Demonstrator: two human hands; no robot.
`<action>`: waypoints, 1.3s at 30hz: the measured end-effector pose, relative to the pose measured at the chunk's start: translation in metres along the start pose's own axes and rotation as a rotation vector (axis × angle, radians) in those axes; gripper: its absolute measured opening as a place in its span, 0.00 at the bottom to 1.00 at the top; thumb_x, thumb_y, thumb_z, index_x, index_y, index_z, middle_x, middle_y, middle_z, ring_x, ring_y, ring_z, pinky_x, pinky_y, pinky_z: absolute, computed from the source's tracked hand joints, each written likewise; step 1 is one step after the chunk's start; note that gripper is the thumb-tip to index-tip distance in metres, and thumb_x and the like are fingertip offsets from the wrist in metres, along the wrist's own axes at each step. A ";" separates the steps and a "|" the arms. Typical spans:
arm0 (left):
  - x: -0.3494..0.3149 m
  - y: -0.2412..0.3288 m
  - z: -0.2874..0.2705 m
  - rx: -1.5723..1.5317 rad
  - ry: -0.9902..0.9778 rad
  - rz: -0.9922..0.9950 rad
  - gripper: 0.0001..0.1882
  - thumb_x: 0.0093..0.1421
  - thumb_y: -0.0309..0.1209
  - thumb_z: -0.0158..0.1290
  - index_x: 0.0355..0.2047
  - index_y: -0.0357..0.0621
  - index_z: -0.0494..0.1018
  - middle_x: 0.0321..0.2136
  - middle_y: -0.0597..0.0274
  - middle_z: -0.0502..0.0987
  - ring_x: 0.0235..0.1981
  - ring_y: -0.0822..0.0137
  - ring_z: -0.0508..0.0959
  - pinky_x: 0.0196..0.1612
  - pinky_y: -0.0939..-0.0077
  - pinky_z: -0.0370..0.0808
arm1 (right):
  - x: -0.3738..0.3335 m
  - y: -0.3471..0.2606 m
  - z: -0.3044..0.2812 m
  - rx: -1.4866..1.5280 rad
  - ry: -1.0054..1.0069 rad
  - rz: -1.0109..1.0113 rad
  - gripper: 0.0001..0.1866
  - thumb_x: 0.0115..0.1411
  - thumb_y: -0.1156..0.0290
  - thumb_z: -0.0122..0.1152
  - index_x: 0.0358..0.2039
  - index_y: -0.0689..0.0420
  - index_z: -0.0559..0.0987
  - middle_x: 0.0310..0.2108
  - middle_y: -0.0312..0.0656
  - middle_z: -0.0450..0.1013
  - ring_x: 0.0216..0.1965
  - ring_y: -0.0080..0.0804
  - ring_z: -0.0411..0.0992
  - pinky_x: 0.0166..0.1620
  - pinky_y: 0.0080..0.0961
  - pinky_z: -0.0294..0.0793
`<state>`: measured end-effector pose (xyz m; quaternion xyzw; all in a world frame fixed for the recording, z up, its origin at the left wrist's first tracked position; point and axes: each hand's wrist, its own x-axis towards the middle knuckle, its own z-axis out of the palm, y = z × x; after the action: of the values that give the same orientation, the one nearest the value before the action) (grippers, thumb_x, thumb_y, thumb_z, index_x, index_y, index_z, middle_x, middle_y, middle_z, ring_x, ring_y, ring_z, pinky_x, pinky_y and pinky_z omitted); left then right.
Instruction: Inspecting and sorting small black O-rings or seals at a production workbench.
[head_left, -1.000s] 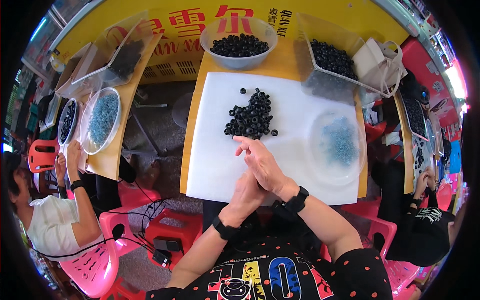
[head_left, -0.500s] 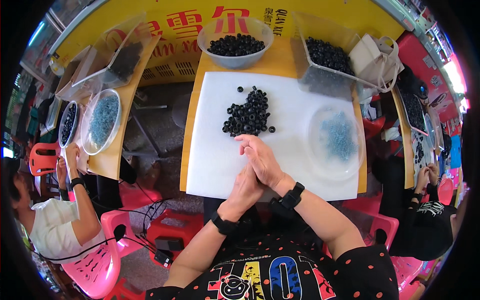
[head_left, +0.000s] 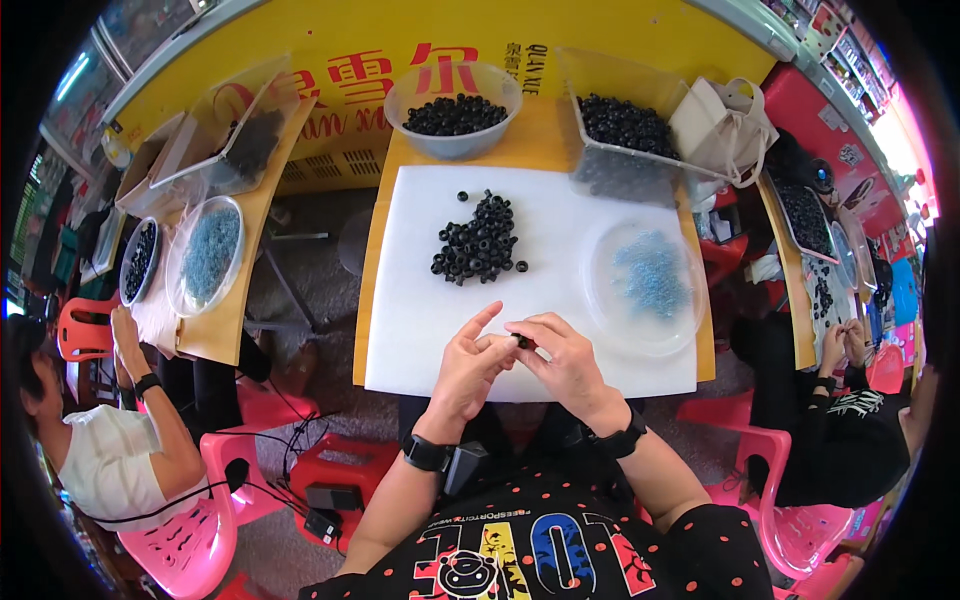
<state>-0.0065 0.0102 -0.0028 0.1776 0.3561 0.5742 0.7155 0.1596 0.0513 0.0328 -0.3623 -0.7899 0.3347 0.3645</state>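
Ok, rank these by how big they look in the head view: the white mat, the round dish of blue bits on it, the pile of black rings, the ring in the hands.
1. white mat
2. round dish
3. pile of black rings
4. single black ring, pinched between left hand and right hand

1. We sit at a yellow-edged table [head_left: 385, 200] under a white sheet [head_left: 560, 200].
2. Similar tables stand to our left [head_left: 240, 290] and right [head_left: 785, 270].
3. Pink plastic chairs [head_left: 190, 550] ring us on a grey floor [head_left: 310, 250].
4. A yellow banner [head_left: 300, 50] runs behind, in bright daylight.
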 end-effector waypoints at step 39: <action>0.006 -0.028 -0.014 -0.129 0.066 0.017 0.15 0.66 0.25 0.54 0.52 0.37 0.73 0.40 0.55 0.80 0.40 0.66 0.80 0.48 0.74 0.80 | -0.003 0.047 -0.064 0.037 0.187 0.269 0.10 0.61 0.66 0.61 0.36 0.57 0.84 0.37 0.46 0.78 0.42 0.46 0.74 0.45 0.39 0.73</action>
<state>0.0037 0.0062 -0.0330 0.1151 0.3404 0.6074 0.7085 0.2288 0.0904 0.0269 -0.4875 -0.6905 0.3598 0.3951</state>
